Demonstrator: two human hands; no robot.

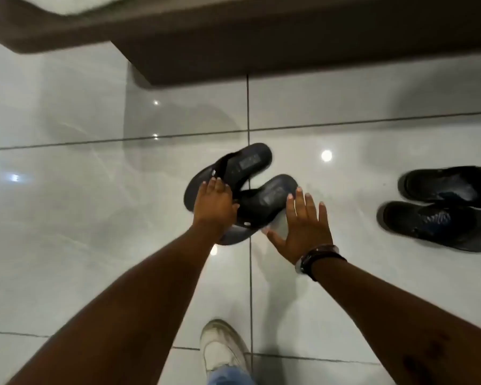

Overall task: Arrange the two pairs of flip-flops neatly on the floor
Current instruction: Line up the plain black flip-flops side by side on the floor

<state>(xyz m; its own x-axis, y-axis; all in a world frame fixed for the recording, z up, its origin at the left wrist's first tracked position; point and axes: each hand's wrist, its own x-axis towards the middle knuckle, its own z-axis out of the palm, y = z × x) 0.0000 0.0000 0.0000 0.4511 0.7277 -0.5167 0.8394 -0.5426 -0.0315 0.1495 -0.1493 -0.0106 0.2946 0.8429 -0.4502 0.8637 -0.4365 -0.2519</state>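
Two flip-flops (pixel 242 190) clamped in left hand (pixel 213 204); right hand (pixel 303 229) splayed; print unreadable.

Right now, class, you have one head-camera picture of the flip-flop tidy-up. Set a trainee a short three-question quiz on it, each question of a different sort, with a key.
1. True or false: the left hand grips the crossed pair of flip-flops.
2. Multiple choice: where is the second pair?
A. On the brown ledge
B. Side by side on the tiled floor, at the right of the view
C. In the right hand
3. Fill in: the right hand, with a wristband, is ____, fingers spread beside the crossed pair.

Key: 1 true; 2 B; 3 open
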